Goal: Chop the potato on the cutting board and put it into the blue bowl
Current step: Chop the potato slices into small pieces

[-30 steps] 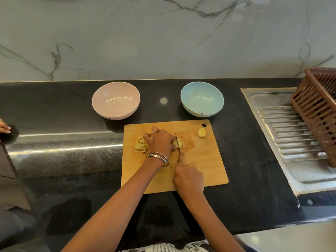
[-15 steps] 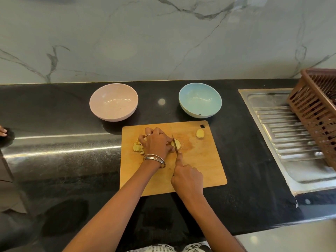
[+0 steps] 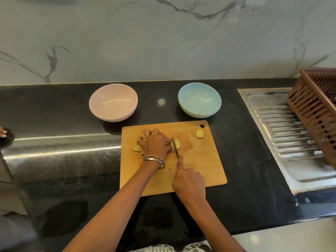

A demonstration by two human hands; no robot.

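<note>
At the centre of the frame, on the wooden cutting board (image 3: 200, 164), we see our two hands at work. Our left hand (image 3: 156, 143) lies palm down with the fingers curled and pressed onto the potato (image 3: 177, 143), which shows pale yellow just to the right of the knuckles. On this wrist there are two metal bangles (image 3: 153, 159), and one finger carries a ring. Our right hand (image 3: 190, 182), a little lower and to the right, is wrapped around the handle of the knife (image 3: 175, 147); the handle itself is hidden inside the fist. The index finger is stretched forward along the back of the blade, and the blade stands on edge against the potato, just beside the left fingertips.

To the left of the left hand, some cut pieces (image 3: 137, 148) lie in a small heap on the board, partly covered by the hand. One more slice (image 3: 200, 133) lies apart, near the upper right corner of the board, close to the hanging hole.

Beyond the board, on the black counter (image 3: 54, 170), two bowls stand. The blue bowl (image 3: 199, 100) is above the right part of the board, and we see no potato inside it. The pink bowl (image 3: 113, 102) is above and to the left. At the right of the frame there is a steel sink drainer (image 3: 283, 135), and a brown plastic basket (image 3: 316, 113) rests over it at the right edge. Behind everything, a marble wall (image 3: 163, 39) fills the upper half.
</note>
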